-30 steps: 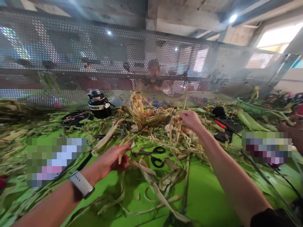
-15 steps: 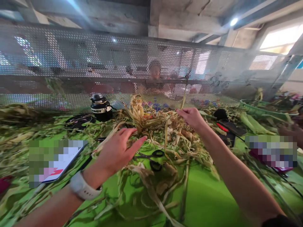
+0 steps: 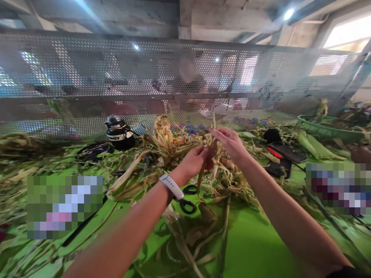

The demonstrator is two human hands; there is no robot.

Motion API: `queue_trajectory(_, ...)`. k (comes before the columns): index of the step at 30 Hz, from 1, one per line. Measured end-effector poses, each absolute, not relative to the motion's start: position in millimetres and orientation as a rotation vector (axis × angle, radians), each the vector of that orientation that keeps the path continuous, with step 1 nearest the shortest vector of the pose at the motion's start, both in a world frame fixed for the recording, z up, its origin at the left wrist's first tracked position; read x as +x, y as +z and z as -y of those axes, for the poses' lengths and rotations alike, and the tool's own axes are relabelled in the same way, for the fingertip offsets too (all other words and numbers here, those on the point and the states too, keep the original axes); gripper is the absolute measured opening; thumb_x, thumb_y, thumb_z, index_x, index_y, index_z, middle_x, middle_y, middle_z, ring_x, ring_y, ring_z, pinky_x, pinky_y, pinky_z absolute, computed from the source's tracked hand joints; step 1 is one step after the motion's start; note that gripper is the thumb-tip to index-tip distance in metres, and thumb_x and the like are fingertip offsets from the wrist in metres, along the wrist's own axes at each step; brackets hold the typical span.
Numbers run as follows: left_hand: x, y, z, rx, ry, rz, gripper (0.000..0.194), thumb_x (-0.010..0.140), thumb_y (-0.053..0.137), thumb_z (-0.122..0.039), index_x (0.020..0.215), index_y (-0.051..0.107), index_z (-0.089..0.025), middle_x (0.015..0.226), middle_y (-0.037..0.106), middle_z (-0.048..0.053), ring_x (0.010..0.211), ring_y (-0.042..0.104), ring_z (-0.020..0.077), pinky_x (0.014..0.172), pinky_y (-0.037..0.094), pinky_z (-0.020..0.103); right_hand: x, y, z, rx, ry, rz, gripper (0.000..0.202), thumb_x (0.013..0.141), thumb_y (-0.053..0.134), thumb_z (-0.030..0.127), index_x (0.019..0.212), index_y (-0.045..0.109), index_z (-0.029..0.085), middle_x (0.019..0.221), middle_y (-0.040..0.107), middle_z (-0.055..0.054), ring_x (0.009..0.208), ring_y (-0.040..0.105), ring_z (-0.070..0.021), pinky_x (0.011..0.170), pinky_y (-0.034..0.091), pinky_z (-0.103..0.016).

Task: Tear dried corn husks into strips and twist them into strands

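Both hands meet over a heap of dried corn husks (image 3: pixel 228 175) on the green tabletop. My right hand (image 3: pixel 230 143) pinches a dry corn husk strip (image 3: pixel 213 122) whose upper end sticks up above the fingers. Just below and to the left, my left hand (image 3: pixel 193 164), with a white band on the wrist, has its fingers closed on the lower part of the same strip. Black-handled scissors (image 3: pixel 188 205) lie under the left wrist, their blades hidden. A bundled husk figure or knot (image 3: pixel 162 129) stands behind the hands.
A black bottle (image 3: pixel 120 135) stands at the back left before a perforated metal screen (image 3: pixel 139 77); people show dimly behind it. At right are a dark phone-like object (image 3: pixel 288 151), a green basket (image 3: pixel 327 129) and part of another person's hand (image 3: pixel 361 154). Blurred-out patches cover items on both sides.
My left hand has moved right and forward, from hovering open over the husks to closing on the strip. My right hand has shifted slightly left, still pinching it.
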State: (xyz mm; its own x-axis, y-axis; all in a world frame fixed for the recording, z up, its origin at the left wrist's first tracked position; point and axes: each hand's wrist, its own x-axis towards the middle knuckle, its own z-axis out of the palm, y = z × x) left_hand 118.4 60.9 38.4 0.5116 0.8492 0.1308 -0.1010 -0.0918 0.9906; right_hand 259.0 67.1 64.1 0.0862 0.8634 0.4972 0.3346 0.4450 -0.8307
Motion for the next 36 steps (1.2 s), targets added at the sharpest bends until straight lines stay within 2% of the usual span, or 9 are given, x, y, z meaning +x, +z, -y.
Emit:
queue_trajectory(4,125,38,-60,1.218,0.946,-0.538,0.022,0.077,0.062,-0.035,0.071,0.049,-0.018,0.051,0.041,-0.008,0.039,0.033,0.0045,0.039,0.023,0.017,255,52,-75,-1.111,0.739,1.478,0.04,0.074,0.058,0.056,0.061,0.047,0.019,0.051,0.046,0.005,0.045,0.042,-0.0093,0.044,0.032,-0.022)
queue_trajectory(8,132,38,-57,1.203,0.93,-0.491,0.023,0.075,0.063,-0.031,0.068,0.046,-0.018,0.05,0.033,-0.009,0.04,0.023,0.0033,0.038,0.013,0.017,252,41,-83,-1.145,0.513,1.379,0.042,0.079,0.048,0.056,0.061,0.049,0.019,0.053,0.048,0.003,0.047,0.042,-0.0095,0.043,0.032,-0.022)
queue_trajectory(13,133,39,-30,1.311,0.951,-0.526,0.027,0.08,0.057,-0.032,0.064,0.042,-0.018,0.052,0.031,-0.008,0.043,0.023,0.0047,0.04,0.015,0.018,266,43,-88,-1.18,0.319,1.353,0.041,0.085,0.043,0.051,0.058,0.046,0.02,0.051,0.046,0.003,0.046,0.041,-0.01,0.045,0.031,-0.023)
queue_trajectory(17,111,37,-1,1.466,0.677,-0.438,0.027,0.082,0.057,-0.036,0.066,0.05,-0.016,0.054,0.038,-0.006,0.047,0.03,0.0054,0.044,0.022,0.019,308,51,-93,-1.322,0.081,1.068,0.041,0.088,0.038,0.046,0.055,0.04,0.022,0.048,0.038,0.004,0.043,0.035,-0.0102,0.044,0.027,-0.024)
queue_trajectory(22,74,45,-10,0.967,0.895,-0.355,0.023,0.085,0.05,-0.037,0.087,0.058,-0.015,0.065,0.052,-0.001,0.053,0.043,0.0075,0.049,0.034,0.019,315,51,-93,-1.555,-0.191,1.487,0.038,0.092,0.026,0.042,0.072,0.05,0.02,0.07,0.057,-0.005,0.063,0.052,-0.0157,0.057,0.037,-0.027)
queue_trajectory(26,56,41,-21,0.858,0.978,-0.384,0.024,0.076,0.058,-0.014,0.1,0.056,-0.017,0.081,0.061,0.002,0.062,0.052,0.0077,0.052,0.036,0.017,285,47,-85,-1.631,-0.095,1.829,0.025,0.077,0.057,0.042,0.076,0.058,0.018,0.075,0.064,-0.008,0.072,0.058,-0.0223,0.064,0.041,-0.03)
queue_trajectory(30,48,32,-16,1.003,0.914,-0.505,0.025,0.087,0.046,-0.037,0.094,0.058,-0.015,0.069,0.06,0.002,0.053,0.047,0.0077,0.046,0.031,0.018,279,58,-70,-1.486,0.184,2.371,0.038,0.071,0.064,0.041,0.103,0.061,0.019,0.101,0.066,-0.01,0.089,0.06,-0.0252,0.074,0.046,-0.034)
queue_trajectory(33,46,30,-12,1.094,0.928,-0.547,0.029,0.088,0.044,-0.04,0.087,0.058,-0.015,0.06,0.055,-0.001,0.048,0.041,0.0072,0.044,0.026,0.018,277,73,-53,-1.326,0.384,2.478,0.052,0.068,0.068,0.048,0.112,0.058,0.021,0.11,0.063,-0.01,0.101,0.058,-0.0262,0.082,0.045,-0.036)
queue_trajectory(36,48,29,-8,1.149,0.894,-0.527,0.031,0.088,0.043,-0.041,0.072,0.053,-0.016,0.058,0.056,0.0,0.049,0.041,0.0082,0.046,0.027,0.02,261,81,-37,-1.2,0.451,2.274,0.039,0.084,0.048,0.052,0.106,0.06,0.022,0.103,0.064,-0.007,0.098,0.057,-0.0225,0.083,0.044,-0.036)
